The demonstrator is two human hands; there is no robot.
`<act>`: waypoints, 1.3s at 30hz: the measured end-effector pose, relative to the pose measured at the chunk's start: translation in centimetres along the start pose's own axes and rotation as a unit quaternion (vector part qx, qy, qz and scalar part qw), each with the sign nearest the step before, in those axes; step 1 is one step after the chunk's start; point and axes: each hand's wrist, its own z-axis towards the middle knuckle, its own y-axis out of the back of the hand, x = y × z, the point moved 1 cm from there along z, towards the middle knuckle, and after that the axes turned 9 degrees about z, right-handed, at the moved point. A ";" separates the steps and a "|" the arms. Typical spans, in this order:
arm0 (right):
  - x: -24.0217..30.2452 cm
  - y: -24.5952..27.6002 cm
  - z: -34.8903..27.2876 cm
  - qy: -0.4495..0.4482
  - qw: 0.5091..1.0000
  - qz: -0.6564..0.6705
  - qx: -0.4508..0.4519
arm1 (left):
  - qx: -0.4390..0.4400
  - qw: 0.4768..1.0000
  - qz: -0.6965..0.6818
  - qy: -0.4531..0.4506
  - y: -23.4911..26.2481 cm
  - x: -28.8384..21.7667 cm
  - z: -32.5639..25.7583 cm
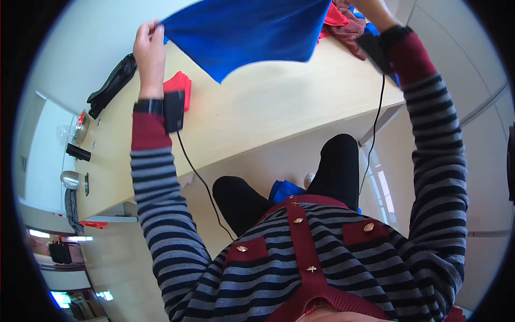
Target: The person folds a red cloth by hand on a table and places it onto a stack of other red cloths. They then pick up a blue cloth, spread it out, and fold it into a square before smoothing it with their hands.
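Pale wood fills the middle of the view: a long surface [257,112] running from lower left to upper right, its near edge bending across in front of the seated person's dark knees. Most of the wood between that edge and the raised cloth lies bare. White wall and floor panels close in on the right, and a white cabinet stands beyond the surface's left end.

Along the left end sit small things: a metal cup [70,180], a flat black box [78,152], a round red-and-silver object [81,122], and a black bag [112,84] lying lengthwise near the far edge. Further right, a neat stack of red cloths [182,86] rests on the wood, just behind the person's left wrist.

The left hand [149,48] is lifted above the surface, its grip pinched narrow on the left corner of a blue cloth [247,32]. A black band and a small black unit sit at that wrist, a thin cable trailing down toward the lap. The blue cloth hangs spread in the air between both hands, its lower corner pointing down near the red stack without touching the wood.

Behind its right edge lies a heap of red and maroon cloths [346,24] at the far corner. The right hand [370,6] reaches the top rim of the view at the cloth's right corner; its fingers are cut off, so I cannot tell how that grip stands. More blue fabric [284,190] shows between the knees.
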 end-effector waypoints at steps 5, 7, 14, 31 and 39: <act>-6.2 -7.1 -7.6 0.086 0.992 -0.015 0.090 | 0.089 0.993 0.077 -0.002 -0.9 7.2 -10.1; -7.6 -10.0 -13.3 -0.004 0.989 0.006 0.145 | 0.155 0.974 0.131 0.098 -1.5 11.0 -17.5; -9.1 -10.1 -20.5 -0.120 0.967 0.017 0.223 | 0.208 0.964 0.135 0.099 -1.1 8.3 -24.9; -13.1 -7.5 -15.3 -0.021 0.948 -0.252 0.193 | 0.221 0.963 0.131 -0.082 -6.1 -6.0 -24.4; -1.0 -11.6 -21.9 -0.064 0.926 0.212 0.304 | 0.209 0.973 0.048 -0.079 -12.5 -10.6 -22.3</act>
